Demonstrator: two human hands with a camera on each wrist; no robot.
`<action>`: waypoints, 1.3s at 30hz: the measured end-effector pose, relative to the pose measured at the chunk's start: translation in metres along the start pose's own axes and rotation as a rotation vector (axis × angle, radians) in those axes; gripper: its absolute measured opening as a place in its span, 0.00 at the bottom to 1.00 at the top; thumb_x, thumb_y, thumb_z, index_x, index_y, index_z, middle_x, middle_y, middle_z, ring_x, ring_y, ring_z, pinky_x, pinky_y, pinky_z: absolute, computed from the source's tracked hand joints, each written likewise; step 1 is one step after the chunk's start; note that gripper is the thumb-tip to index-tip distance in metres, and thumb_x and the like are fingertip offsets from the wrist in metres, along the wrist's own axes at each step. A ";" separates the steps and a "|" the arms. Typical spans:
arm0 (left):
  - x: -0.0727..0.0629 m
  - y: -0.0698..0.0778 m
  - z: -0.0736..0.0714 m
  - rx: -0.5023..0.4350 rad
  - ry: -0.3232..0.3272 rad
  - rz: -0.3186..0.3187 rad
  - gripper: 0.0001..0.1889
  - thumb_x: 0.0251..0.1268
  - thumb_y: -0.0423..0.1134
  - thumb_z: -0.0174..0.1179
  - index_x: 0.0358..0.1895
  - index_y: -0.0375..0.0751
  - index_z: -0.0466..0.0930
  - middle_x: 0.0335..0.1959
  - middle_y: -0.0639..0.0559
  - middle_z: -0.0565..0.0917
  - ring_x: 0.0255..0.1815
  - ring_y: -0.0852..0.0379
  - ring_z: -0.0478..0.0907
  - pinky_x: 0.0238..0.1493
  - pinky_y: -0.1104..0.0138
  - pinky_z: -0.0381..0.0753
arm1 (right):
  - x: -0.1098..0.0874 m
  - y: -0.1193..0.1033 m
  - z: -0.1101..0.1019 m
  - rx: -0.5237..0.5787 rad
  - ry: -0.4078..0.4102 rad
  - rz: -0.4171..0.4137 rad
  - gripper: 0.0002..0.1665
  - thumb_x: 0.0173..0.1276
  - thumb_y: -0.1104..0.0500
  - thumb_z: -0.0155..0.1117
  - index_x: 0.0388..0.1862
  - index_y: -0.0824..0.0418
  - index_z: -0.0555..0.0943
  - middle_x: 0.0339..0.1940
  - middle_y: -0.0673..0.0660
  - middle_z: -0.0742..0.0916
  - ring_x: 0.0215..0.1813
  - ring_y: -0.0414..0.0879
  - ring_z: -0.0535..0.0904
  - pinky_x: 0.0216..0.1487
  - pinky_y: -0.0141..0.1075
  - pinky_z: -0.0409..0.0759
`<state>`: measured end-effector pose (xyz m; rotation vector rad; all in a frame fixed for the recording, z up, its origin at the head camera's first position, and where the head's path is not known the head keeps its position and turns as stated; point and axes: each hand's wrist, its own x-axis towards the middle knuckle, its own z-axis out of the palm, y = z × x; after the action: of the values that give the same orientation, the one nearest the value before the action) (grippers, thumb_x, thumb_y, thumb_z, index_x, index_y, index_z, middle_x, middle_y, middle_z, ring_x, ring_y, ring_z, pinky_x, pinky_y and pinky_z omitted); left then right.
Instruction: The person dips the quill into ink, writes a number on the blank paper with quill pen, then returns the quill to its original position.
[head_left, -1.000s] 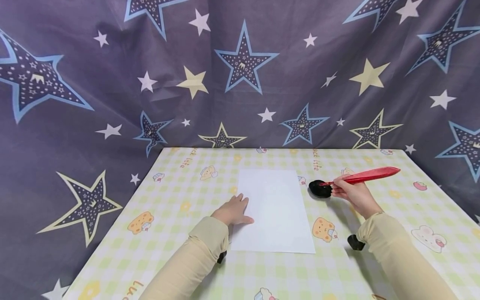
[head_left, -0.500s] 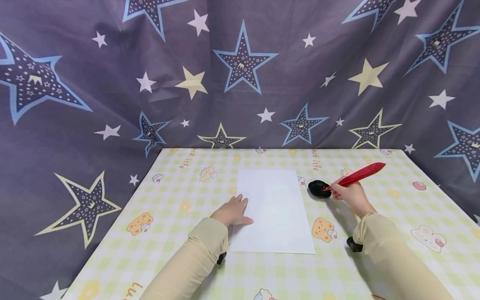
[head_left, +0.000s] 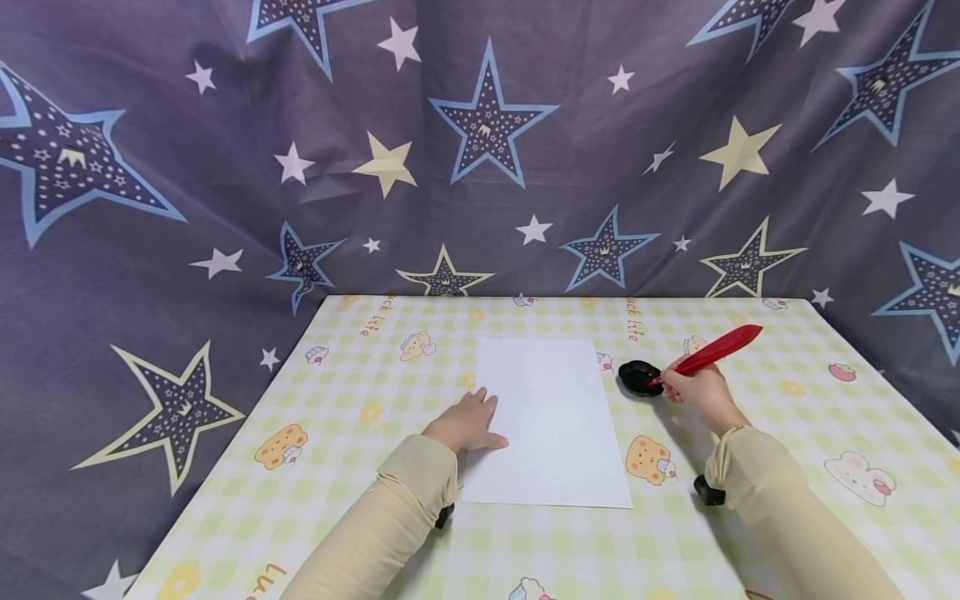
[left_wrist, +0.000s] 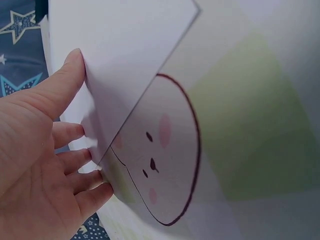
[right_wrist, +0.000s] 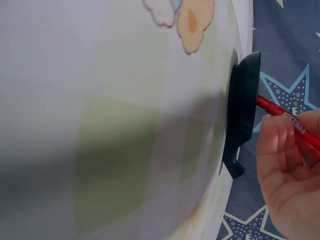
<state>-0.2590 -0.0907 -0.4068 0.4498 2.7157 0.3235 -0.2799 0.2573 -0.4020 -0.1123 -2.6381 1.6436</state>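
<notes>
Right wrist, red pen (right_wrist: 271,106), partly behind black dish (right_wrist: 243,102)

A pale cream-yellow cloth left sleeve (head_left: 352,533) ends in a broad, loose cuff (head_left: 420,468) above the bare left hand (head_left: 462,423); a matching, creased right sleeve (head_left: 795,517) leaves the right hand (head_left: 707,394) bare. Small black blocky pieces (head_left: 708,490) show beneath both sleeves.

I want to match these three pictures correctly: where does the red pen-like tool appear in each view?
Head: the red pen-like tool is right of centre, slanting up rightward from the black dish.
Left wrist: not visible.
Right wrist: the red pen-like tool is near the right edge, slanting down rightward from the black dish.
Shared landmark: the star-patterned curtain, in all three views.
</notes>
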 end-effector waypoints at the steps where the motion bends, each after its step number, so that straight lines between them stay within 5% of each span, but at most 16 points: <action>1: 0.000 0.000 0.000 -0.001 0.002 0.001 0.41 0.60 0.54 0.59 0.69 0.34 0.55 0.71 0.37 0.52 0.70 0.41 0.47 0.67 0.55 0.51 | 0.000 0.000 0.000 -0.005 -0.002 0.000 0.09 0.62 0.66 0.52 0.35 0.74 0.74 0.18 0.55 0.79 0.23 0.42 0.74 0.27 0.33 0.75; 39: 0.003 -0.003 0.003 0.017 0.006 -0.006 0.41 0.60 0.55 0.58 0.70 0.35 0.55 0.71 0.39 0.52 0.70 0.42 0.46 0.68 0.55 0.50 | 0.003 -0.015 0.000 0.084 0.032 -0.058 0.10 0.62 0.68 0.52 0.38 0.77 0.72 0.23 0.60 0.81 0.23 0.42 0.77 0.29 0.35 0.81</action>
<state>-0.2615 -0.0913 -0.4114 0.4460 2.7272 0.3009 -0.2841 0.2510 -0.3881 -0.0584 -2.5194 1.7167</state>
